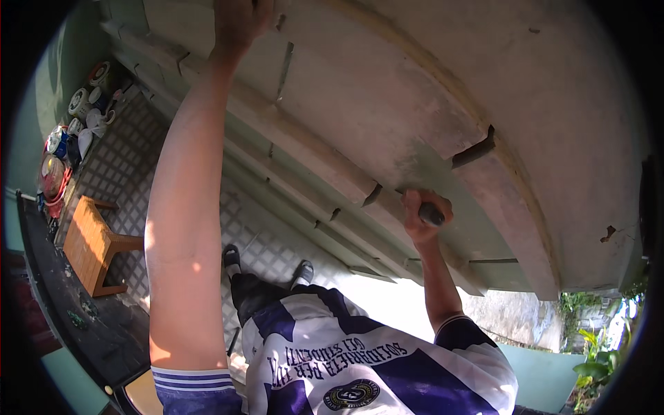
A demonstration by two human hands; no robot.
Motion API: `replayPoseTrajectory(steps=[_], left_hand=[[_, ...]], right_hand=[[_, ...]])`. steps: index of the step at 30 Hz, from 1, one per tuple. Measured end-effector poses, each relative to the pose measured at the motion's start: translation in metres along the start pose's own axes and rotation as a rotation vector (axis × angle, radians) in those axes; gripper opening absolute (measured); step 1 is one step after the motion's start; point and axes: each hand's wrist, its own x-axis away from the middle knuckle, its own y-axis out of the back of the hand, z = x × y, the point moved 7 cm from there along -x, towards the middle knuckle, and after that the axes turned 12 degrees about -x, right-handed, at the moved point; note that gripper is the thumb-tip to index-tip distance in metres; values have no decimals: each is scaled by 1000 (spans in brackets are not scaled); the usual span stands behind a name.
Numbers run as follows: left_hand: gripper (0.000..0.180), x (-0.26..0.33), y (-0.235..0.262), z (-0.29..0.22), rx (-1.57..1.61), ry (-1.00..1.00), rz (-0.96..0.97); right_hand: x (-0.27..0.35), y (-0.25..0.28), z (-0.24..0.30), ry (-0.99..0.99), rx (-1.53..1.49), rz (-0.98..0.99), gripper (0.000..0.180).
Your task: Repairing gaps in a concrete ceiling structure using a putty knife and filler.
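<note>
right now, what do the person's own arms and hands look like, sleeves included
Both hands, left and right, show no gloves, and the forearms are bare, without a visible watch or bracelet. The left sleeve is short and purple, with white stripes at its cuff. The right sleeve is short and dark, with a thin pale line near the edge. The left hand is partly cut off.

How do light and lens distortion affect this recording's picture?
Head view: the floor beside the shirt is blown out to white; head view: the left hand is shaded and cut off by the top edge; head view: the wide slat curves toward a black rim, probably partly lens bending; head view: sun patches brighten the orange stool.
</note>
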Motion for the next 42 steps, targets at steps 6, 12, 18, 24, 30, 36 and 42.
replayPoseTrajectory(steps=[6,12,18,24,30,36,42], left_hand=[[25,-5,5,1,57,-32,-15],[31,-2,0,3,99,-41,-3],[27,3,-7,7,44,-93,42],[26,8,-9,19,-9,-148,33],[25,6,-10,17,-7,-105,69],[24,5,-9,17,-53,-109,91],[23,6,-6,12,-96,-56,81]], right_hand=[[-2,-9,17,131,-51,9,23],[-5,-11,29,173,-165,-11,21],[8,-5,14,111,-343,-128,21],[4,1,28,147,-410,-151,19],[11,3,45,242,-262,-164,24],[14,4,21,139,-221,-194,21],[13,8,20,145,-178,-229,18]])
